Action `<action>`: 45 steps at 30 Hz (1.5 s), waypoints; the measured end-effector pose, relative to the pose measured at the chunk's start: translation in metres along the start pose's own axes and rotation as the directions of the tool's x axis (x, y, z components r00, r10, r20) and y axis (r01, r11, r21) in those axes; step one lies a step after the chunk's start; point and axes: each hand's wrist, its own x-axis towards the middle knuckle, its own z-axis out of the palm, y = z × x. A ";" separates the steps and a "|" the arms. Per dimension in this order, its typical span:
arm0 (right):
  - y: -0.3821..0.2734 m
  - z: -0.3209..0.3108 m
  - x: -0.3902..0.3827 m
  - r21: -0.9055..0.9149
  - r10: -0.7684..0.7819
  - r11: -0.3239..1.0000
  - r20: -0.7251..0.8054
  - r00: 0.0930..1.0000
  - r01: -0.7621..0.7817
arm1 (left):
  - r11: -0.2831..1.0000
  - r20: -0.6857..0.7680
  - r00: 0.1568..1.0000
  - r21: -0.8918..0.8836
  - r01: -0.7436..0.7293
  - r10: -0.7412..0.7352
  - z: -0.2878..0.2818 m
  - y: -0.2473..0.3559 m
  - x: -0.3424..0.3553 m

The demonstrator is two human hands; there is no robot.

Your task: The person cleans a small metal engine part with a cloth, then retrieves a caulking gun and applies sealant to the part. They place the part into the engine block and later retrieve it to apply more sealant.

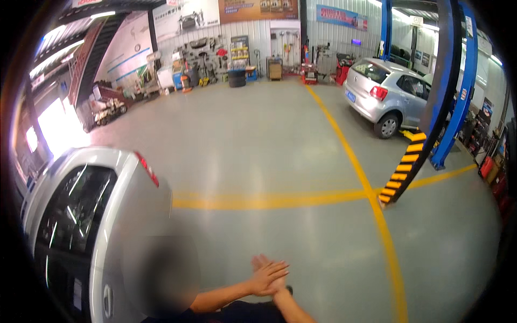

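Note:
My left hand (269, 276) reaches in from the lower left and lies across my right hand (260, 261), its fingers stretched out flat. My right hand is raised from the lower right, partly hidden beneath the left one, with blurred, extended fingertips showing past it. The two hands touch, and I see no object between them. Dark clothing (242, 313) shows below my forearms. A large blurred patch left of the hands hides whatever is there.
A silver car (102, 210) stands close on my left. Another silver car (377, 86) is beside blue lift posts (455, 124) and a black-and-yellow striped column (401, 169) at right. Yellow lines (344, 196) cross the floor. Tools (204, 64) and stacked tyres (237, 78) line the back wall.

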 end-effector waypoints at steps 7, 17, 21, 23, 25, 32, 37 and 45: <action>-0.173 0.148 0.162 -0.414 0.338 0.886 0.263 0.904 -0.210 | 0.524 -0.080 0.531 0.088 0.847 -0.844 -0.092 -0.264 -0.009; -0.499 0.022 0.392 -0.978 -0.524 0.036 -0.194 0.830 -0.206 | 0.477 0.595 0.268 0.225 0.849 -0.758 -0.192 -0.560 0.190; -0.508 0.101 0.393 -0.912 -0.446 -0.045 -0.346 0.826 -0.407 | 0.674 0.815 0.208 0.271 0.687 -0.540 -0.311 -0.627 0.275; -0.487 0.103 0.405 -0.957 -0.513 0.077 -0.277 0.813 -0.278 | 0.835 0.939 0.318 -0.068 0.546 -0.132 -0.294 -0.710 0.216; -0.503 0.099 0.474 -0.948 -0.567 0.158 -0.317 0.760 -0.277 | 0.751 0.973 0.202 -0.053 0.658 -0.108 -0.326 -0.786 0.260; -0.772 0.103 0.858 -0.934 -0.552 0.165 -0.353 0.755 -0.316 | 0.526 0.872 0.163 0.121 0.842 -0.461 -0.434 -0.984 0.609; -1.040 0.222 1.126 -0.989 -0.512 0.029 -0.140 0.848 -0.146 | 0.414 0.734 0.232 0.074 0.907 -0.639 -0.527 -1.088 0.798; -1.324 0.445 1.481 -0.982 -0.445 -0.102 0.186 0.876 0.157 | 0.332 0.778 0.247 -0.052 0.942 -0.578 -0.594 -1.317 0.991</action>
